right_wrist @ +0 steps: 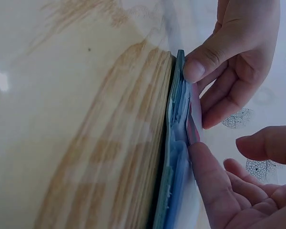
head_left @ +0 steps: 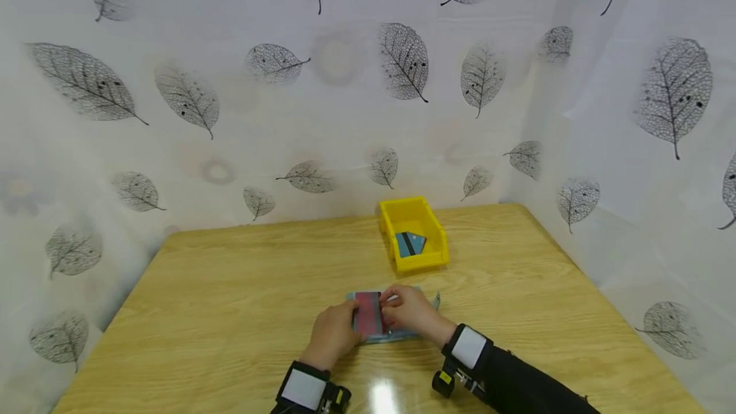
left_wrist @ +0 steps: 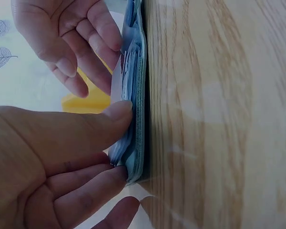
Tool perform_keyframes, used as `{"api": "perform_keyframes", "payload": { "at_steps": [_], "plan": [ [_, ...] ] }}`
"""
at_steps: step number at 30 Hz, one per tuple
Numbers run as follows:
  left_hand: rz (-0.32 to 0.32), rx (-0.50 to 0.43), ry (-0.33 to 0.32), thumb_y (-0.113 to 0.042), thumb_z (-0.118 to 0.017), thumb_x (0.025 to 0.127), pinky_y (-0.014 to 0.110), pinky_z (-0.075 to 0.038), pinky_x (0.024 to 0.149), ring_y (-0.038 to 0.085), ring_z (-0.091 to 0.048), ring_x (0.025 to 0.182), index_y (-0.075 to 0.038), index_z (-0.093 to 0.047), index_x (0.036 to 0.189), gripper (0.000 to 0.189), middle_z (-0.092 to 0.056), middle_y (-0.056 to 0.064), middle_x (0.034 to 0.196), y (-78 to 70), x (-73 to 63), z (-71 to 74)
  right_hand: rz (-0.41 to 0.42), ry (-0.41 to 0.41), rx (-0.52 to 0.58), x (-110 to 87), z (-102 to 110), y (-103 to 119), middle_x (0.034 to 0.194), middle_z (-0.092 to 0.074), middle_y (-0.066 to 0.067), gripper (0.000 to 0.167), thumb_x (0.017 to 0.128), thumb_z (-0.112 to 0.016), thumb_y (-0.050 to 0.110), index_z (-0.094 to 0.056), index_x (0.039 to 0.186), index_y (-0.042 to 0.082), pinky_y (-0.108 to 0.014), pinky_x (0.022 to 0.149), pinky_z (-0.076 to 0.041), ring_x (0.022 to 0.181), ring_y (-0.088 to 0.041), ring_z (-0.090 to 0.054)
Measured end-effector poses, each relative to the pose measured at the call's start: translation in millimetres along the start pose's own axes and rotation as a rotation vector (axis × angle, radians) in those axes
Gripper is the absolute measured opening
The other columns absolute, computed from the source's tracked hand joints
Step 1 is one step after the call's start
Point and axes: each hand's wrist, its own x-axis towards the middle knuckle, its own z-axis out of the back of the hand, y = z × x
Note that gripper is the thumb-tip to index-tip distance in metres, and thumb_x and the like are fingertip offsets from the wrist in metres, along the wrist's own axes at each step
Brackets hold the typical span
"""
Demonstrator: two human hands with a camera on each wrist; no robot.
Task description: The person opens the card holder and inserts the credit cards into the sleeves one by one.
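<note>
A pale blue-green wallet (head_left: 375, 340) lies spread on the table, with layered pockets along its edge. On its left part is a pink card (head_left: 367, 313) with a grey stripe. My left hand (head_left: 333, 332) grips the left end of the wallet, thumb (left_wrist: 118, 112) on top over the card side and fingers (left_wrist: 86, 191) at the outer edge. My right hand (head_left: 407, 309) is over the middle of the wallet. One of its fingertips (right_wrist: 196, 148) touches the card's right edge, while the other fingers stand apart, loosely bent.
Beyond the wallet stands a yellow bin (head_left: 439, 254) holding blue cards (head_left: 411, 243) with a dark stripe. The wooden table (head_left: 241, 286) ends at a white curtain (head_left: 345, 120) printed with leaves, at the back and sides.
</note>
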Motion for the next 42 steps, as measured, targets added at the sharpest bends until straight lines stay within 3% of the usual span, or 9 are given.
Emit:
{"api": "perform_keyframes", "payload": {
  "at_steps": [3,10,17,23,27,31,35,38,42],
  "plan": [
    [-0.047,0.035,-0.012,-0.012,-0.087,0.064,0.044,-0.052,0.071,0.032,-0.065,0.079,0.002,-0.062,0.114,0.057,-0.069,0.016,0.088,-2.7,1.6,0.1,0.020,0.023,-0.009,0.7,3.1,-1.0,0.097,-0.069,-0.021,0.019,0.088,-0.059,-0.002,-0.059,0.106,-0.009,-0.035,0.062,-0.058,0.073,-0.024,-0.069],
    [-0.161,0.179,-0.033,-0.008,-0.083,0.065,0.037,-0.051,0.064,0.025,-0.065,0.073,-0.008,-0.068,0.092,0.031,-0.067,0.008,0.079,-4.6,-0.5,-0.8,0.029,0.132,-0.065,10.9,25.3,6.1,0.103,-0.067,-0.021,0.024,0.097,-0.057,0.010,-0.059,0.112,-0.008,-0.038,0.066,-0.058,0.077,-0.028,-0.069],
    [-0.100,0.170,-0.018,-0.011,-0.085,0.065,0.042,-0.053,0.075,0.029,-0.067,0.089,-0.008,-0.071,0.109,0.046,-0.071,0.011,0.098,10.2,-16.4,12.4,0.045,-0.097,-0.091,35.5,52.5,18.5,0.105,-0.066,-0.024,0.024,0.098,-0.055,0.009,-0.058,0.112,-0.010,-0.042,0.074,-0.057,0.084,-0.034,-0.068],
    [-0.071,0.120,0.039,-0.013,-0.085,0.068,0.047,-0.051,0.084,0.034,-0.065,0.098,-0.005,-0.069,0.117,0.052,-0.070,0.013,0.109,19.7,-27.3,18.6,0.045,-0.352,-0.450,60.0,72.7,16.6,0.102,-0.067,-0.015,0.023,0.095,-0.055,0.011,-0.064,0.111,-0.004,-0.038,0.069,-0.052,0.077,-0.025,-0.062],
    [-0.097,0.137,0.017,-0.012,-0.084,0.066,0.044,-0.053,0.077,0.031,-0.067,0.091,-0.005,-0.071,0.114,0.050,-0.071,0.012,0.102,21.0,-33.5,15.9,-0.007,-0.357,-0.646,80.2,70.9,12.7,0.100,-0.068,-0.016,0.021,0.093,-0.057,0.009,-0.065,0.108,-0.004,-0.035,0.067,-0.049,0.073,-0.022,-0.058],
    [-0.094,0.154,0.003,-0.012,-0.085,0.064,0.043,-0.053,0.076,0.030,-0.067,0.090,-0.006,-0.072,0.112,0.051,-0.071,0.011,0.100,20.2,-35.3,15.7,-0.076,-0.306,-0.773,99.3,63.3,11.2,0.078,-0.061,-0.011,0.009,0.091,-0.059,0.006,-0.064,0.090,-0.002,-0.030,0.058,-0.043,0.065,-0.021,-0.052],
    [-0.074,0.146,0.016,-0.012,-0.086,0.063,0.044,-0.053,0.076,0.030,-0.067,0.091,-0.006,-0.072,0.112,0.051,-0.071,0.012,0.101,20.0,-34.3,17.9,-0.132,-0.300,-0.827,111.5,58.7,8.7,0.062,-0.048,-0.006,0.018,0.090,-0.061,0.007,-0.059,0.073,0.002,-0.027,0.050,-0.035,0.055,-0.020,-0.047],
    [-0.067,0.127,0.028,-0.011,-0.086,0.063,0.045,-0.053,0.078,0.031,-0.067,0.093,-0.006,-0.072,0.112,0.051,-0.071,0.012,0.102,19.4,-33.1,19.3,-0.163,-0.318,-0.867,114.6,58.9,4.8,0.060,-0.047,-0.006,0.020,0.090,-0.064,0.009,-0.059,0.071,0.003,-0.028,0.049,-0.035,0.053,-0.019,-0.047],
    [-0.054,0.115,0.044,-0.012,-0.087,0.062,0.046,-0.053,0.080,0.032,-0.067,0.095,-0.006,-0.072,0.112,0.052,-0.071,0.012,0.103,18.6,-31.2,20.1,-0.194,-0.297,-0.886,114.7,60.0,2.4,0.064,-0.054,-0.009,0.016,0.091,-0.064,0.013,-0.061,0.084,-0.001,-0.030,0.051,-0.038,0.057,-0.022,-0.052]
  ]
}}
